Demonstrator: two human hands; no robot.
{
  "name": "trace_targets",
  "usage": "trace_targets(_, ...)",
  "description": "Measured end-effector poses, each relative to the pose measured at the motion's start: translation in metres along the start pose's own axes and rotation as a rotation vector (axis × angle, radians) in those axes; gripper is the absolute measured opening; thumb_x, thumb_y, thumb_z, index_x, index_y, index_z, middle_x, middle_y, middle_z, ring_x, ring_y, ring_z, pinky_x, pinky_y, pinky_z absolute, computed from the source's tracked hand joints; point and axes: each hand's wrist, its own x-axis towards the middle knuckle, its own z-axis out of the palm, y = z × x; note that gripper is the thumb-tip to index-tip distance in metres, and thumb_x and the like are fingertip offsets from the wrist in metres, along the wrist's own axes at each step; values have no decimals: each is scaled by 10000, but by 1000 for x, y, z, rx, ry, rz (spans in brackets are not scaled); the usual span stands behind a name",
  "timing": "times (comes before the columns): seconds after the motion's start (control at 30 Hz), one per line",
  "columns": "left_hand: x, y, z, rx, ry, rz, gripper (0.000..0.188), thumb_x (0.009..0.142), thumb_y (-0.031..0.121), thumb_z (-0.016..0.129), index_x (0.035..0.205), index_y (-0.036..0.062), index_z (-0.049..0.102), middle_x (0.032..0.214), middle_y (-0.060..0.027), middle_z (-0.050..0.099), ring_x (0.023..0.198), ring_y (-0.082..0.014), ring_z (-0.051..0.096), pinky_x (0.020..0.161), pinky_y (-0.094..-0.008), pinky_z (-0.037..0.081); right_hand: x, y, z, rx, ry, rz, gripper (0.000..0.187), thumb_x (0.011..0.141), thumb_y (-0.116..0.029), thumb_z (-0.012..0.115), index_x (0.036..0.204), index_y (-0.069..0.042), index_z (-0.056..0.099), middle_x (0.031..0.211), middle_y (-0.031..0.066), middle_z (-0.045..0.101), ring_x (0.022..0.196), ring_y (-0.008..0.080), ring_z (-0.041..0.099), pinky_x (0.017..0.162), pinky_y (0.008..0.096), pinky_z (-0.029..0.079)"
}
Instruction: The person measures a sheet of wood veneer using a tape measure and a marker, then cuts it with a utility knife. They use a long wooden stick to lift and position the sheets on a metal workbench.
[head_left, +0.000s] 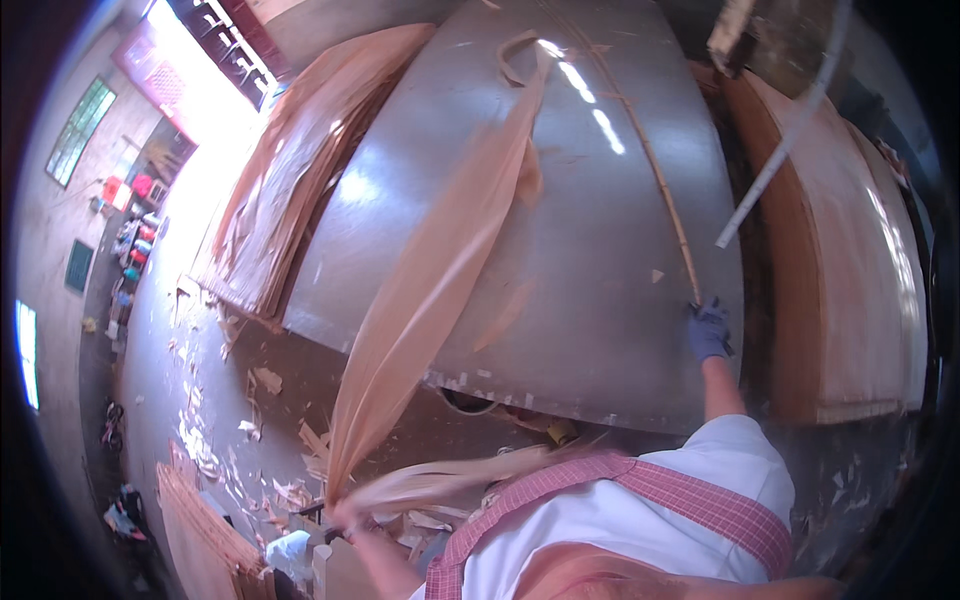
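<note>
My left hand (348, 522), smeared by motion at the lower left, grips the bunched end of a long, thin strip of wood veneer (435, 265). From there the strip stretches up across the grey metal tabletop (590, 290), twisted, with a curled far tip. A second pale strip (450, 478) runs from the same hand toward my apron. On the right of the table, my right hand (710, 330) wears a bluish-purple glove and is closed around the near end of a long thin bamboo stick (655, 165). That stick lies along the tabletop toward its far edge.
Stacks of veneer sheets flank the table, one on the left (310, 150) and one on the right (850, 230). A pale pole (785, 145) slants above the right side. Veneer scraps (195, 440) litter the floor at left, near another low stack (205, 525).
</note>
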Motion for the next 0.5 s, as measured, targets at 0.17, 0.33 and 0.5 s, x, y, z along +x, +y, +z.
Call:
trace_targets(0.17, 22, -130, -161, 473, 365, -646, 374, 838, 108, 527, 1206, 76, 581, 1158, -132, 652, 970, -353, 665, 838, -463, 520, 1, 31, 27, -106, -96, 59, 504, 980, -437, 440, 1240, -11, 512, 1111, 276, 636, 978, 422, 646, 776, 515, 530)
trace_targets(0.33, 70, -198, -243, 428, 689, -686, 429, 840, 112, 530, 1268, 78, 541, 1182, -138, 644, 973, -358, 664, 844, -474, 515, -44, -101, 43, -6, 85, -112, 399, 956, -373, 517, 1179, -42, 527, 1029, 224, 674, 889, 399, 675, 746, 515, 528)
trace_targets(0.5, 215, -156, -198, 390, 525, -680, 580, 858, 70, 511, 1423, 105, 385, 1277, -140, 604, 1062, -382, 628, 906, -495, 479, -116, -301, 72, 347, 296, -272, 371, 970, -378, 507, 1083, -30, 572, 982, 228, 675, 871, 401, 667, 724, 510, 507)
